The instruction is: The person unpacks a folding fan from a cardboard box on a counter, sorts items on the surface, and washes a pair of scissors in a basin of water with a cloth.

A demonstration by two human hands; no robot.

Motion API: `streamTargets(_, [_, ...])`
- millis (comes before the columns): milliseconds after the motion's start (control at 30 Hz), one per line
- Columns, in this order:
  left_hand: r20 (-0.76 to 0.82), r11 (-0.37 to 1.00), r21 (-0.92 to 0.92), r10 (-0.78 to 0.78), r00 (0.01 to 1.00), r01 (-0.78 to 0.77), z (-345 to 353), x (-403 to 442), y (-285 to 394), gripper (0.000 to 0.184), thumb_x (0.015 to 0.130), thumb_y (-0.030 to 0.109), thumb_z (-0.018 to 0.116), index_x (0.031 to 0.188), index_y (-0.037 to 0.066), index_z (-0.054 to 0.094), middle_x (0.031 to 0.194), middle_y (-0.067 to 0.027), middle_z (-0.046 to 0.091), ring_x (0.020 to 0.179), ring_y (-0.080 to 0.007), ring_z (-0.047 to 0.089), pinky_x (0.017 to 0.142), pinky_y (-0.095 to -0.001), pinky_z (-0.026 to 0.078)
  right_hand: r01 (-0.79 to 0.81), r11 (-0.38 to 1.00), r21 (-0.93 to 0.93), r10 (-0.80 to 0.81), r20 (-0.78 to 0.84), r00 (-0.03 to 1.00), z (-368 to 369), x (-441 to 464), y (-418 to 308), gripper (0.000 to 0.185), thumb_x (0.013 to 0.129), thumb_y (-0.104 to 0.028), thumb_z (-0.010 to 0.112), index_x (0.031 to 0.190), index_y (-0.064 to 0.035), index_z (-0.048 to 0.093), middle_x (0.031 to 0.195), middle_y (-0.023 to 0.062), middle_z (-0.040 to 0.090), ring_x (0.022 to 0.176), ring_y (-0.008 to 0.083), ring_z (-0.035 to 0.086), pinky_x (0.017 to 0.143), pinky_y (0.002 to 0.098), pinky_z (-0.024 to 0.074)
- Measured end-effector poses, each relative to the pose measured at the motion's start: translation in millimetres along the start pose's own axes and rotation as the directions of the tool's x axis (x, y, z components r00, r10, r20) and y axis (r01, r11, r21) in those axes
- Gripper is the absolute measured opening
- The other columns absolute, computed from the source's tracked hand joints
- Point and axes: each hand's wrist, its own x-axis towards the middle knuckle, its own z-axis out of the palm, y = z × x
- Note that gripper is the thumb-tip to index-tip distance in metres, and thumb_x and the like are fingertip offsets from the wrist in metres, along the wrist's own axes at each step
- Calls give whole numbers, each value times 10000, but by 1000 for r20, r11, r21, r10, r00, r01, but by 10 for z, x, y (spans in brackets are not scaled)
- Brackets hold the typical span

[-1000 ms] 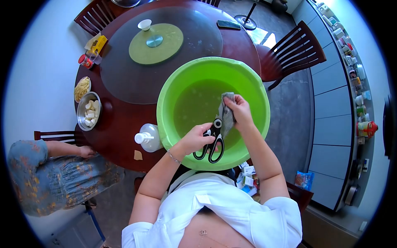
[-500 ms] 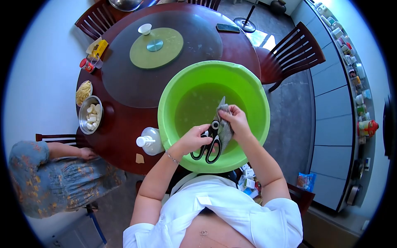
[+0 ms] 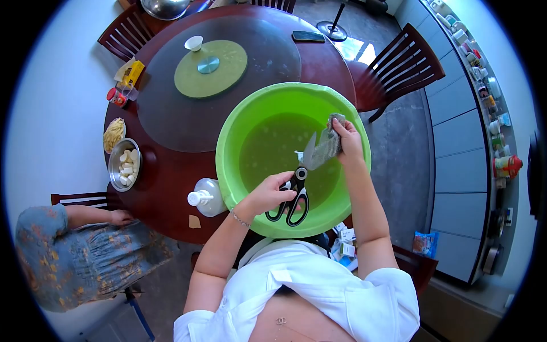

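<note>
Over the big green basin (image 3: 228,137), my left hand (image 3: 269,194) is closed around black-and-white kitchen scissors (image 3: 301,176) near their handles. Their blades point up and away from me. My right hand (image 3: 348,141) pinches a grey striped cloth (image 3: 328,145), which hangs against the blades on their right side. Part of one blade is hidden behind this cloth. Cloudy, yellowish-green water (image 3: 268,142) fills the bottom of the basin. A small white patch shows left of the blades; I cannot make out what it is.
A clear pump bottle (image 3: 211,199) stands left of the basin on the round table (image 3: 165,199). Farther left are a steel bowl of white pieces (image 3: 124,165) and a plate of pale strips (image 3: 114,135). Another person's hand (image 3: 121,217) rests at the table edge.
My right hand has moved up and right, drawing the cloth out along the blades. More of the blades now shows. My left hand still grips the scissors in nearly the same place.
</note>
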Motion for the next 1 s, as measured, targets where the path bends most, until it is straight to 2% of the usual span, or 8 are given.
streamTargets(133, [-42, 1000, 31, 4, 999, -3, -92, -12, 50, 334, 781, 8, 495, 1113, 20, 469, 852, -61, 616, 754, -118, 617, 497, -212, 464, 62, 948, -311, 52, 345, 937, -5, -347, -64, 100, 811, -62, 607, 903, -28, 591, 845, 5, 603, 686, 87, 560, 633, 225, 462])
streamTargets(233, [-31, 1000, 3, 12, 999, -12, -102, 1, 49, 333, 775, 6, 497, 1107, 17, 474, 843, -58, 619, 729, -116, 616, 497, -216, 464, 430, 664, -612, -58, 531, 845, 62, -544, -11, 125, 758, -50, 657, 869, -15, 611, 792, 21, 602, 677, 89, 555, 618, 231, 453])
streamTargets(267, [-35, 1000, 16, 3, 999, -3, -96, 4, 54, 331, 772, 4, 497, 1102, 16, 478, 839, -57, 620, 722, -115, 615, 499, -216, 464, 619, 509, -598, -157, 642, 750, 132, -581, -48, 143, 716, -20, 669, 847, -18, 612, 754, 38, 580, 650, 132, 553, 601, 256, 443])
streamTargets(367, [-49, 999, 49, -21, 999, 23, -70, 15, 69, 326, 764, -2, 494, 1089, 10, 487, 830, -56, 622, 706, -112, 614, 505, -216, 466, 675, 364, -642, -87, 698, 711, 237, -672, -104, 162, 693, -11, 668, 846, -19, 614, 749, 70, 560, 653, 190, 561, 599, 281, 447])
streamTargets(567, [-86, 997, 70, -34, 996, 40, -67, 34, 1, 307, 752, -8, 486, 1058, 5, 499, 814, -59, 620, 679, -107, 608, 497, -221, 465, 646, 357, -675, 27, 698, 715, 353, -627, -85, 153, 668, 6, 678, 794, -16, 595, 785, 75, 561, 678, 180, 555, 610, 268, 443])
streamTargets(767, [-92, 993, 118, -10, 996, 21, -80, 32, -31, 276, 742, 5, 492, 1019, 5, 500, 794, -59, 615, 626, -106, 593, 475, -233, 464, 612, 221, -759, -114, 604, 789, 372, -574, -44, 381, 625, -114, 741, 922, -56, 511, 811, 86, 573, 788, 270, 568, 711, 310, 454])
streamTargets(933, [-104, 995, 100, 10, 995, 0, -85, 43, -65, 256, 739, 8, 485, 993, -13, 498, 782, -64, 613, 622, -108, 592, 471, -235, 466, 338, 389, -857, 69, 393, 917, 373, -565, 45, 532, 627, -203, 776, 1005, -49, 435, 820, 118, 582, 762, 247, 586, 683, 319, 466])
streamTargets(1000, [-120, 984, 162, 101, 988, -81, -104, 105, -149, 254, 742, 10, 481, 994, -18, 495, 782, -69, 613, 627, -110, 596, 469, -237, 468, 213, 448, -868, 122, 296, 947, 367, -562, 120, 525, 658, -207, 767, 1010, -48, 412, 810, 104, 582, 744, 194, 577, 667, 296, 464])
